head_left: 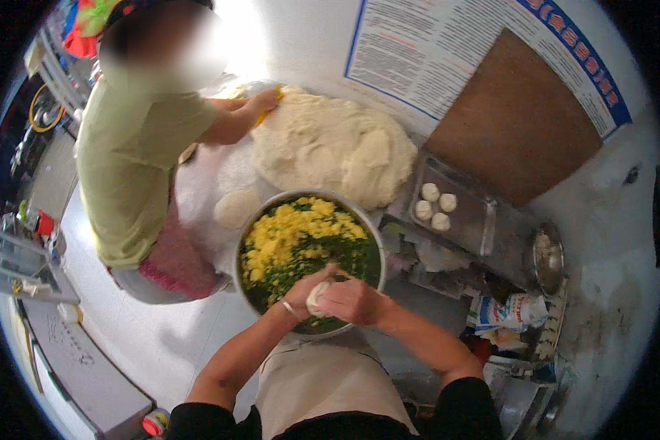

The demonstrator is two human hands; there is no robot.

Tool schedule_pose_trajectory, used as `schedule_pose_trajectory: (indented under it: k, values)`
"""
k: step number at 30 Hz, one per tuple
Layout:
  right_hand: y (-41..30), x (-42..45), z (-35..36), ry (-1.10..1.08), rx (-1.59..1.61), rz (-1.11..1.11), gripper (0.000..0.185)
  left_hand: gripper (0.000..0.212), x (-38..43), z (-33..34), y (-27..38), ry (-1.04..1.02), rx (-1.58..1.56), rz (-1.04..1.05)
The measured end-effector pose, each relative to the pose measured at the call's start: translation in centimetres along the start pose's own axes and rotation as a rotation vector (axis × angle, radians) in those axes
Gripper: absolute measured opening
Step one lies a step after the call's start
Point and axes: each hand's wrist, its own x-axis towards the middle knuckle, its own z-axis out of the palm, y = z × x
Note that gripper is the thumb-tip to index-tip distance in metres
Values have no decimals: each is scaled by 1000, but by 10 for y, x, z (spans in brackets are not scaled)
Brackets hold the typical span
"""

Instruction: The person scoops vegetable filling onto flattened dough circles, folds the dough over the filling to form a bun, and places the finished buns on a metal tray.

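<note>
A large round metal bowl (pixel 383 258) in front of me holds chopped greens (pixel 330 247) and crumbled yellow filling, probably egg (pixel 280 231). Over its near side, my left hand (pixel 303 291) cups a small filled dough bun (pixel 316 300) from the left. My right hand (pixel 355 300) meets it from the right, with its fingers on the top of the dough. Beyond the bowl lies a big mass of pale dough (pixel 335 146). A flat round of dough (pixel 236 209) rests on the floured surface left of the bowl.
At the left a co-worker (pixel 137 165) holds a yellow tool (pixel 269 104) at the dough's edge. To the right, a tray (pixel 473 220) carries several small buns (pixel 440 203). Past it stand a metal bowl (pixel 548 258) and a printed bag (pixel 509 312). A wall poster hangs behind.
</note>
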Motion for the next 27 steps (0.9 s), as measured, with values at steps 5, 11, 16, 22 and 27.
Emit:
schedule_pose_trajectory:
  k: [5,11,16,22,27]
  values:
    - [17,-3,-32,-7,135,408,61,62,9,41,9,71,-212,84]
    - [72,-67,-45,161,467,501,67,78,66,68,-3,95,-119,163]
    - [194,-154,-92,455,448,1095,52,74,73,93,-2,126,53,243]
    - [363,-230,-127,568,59,1283,61,60,68,87,-13,315,-75,330]
    - [439,-271,-103,455,-333,1399,61,53,50,83,-12,426,-142,476]
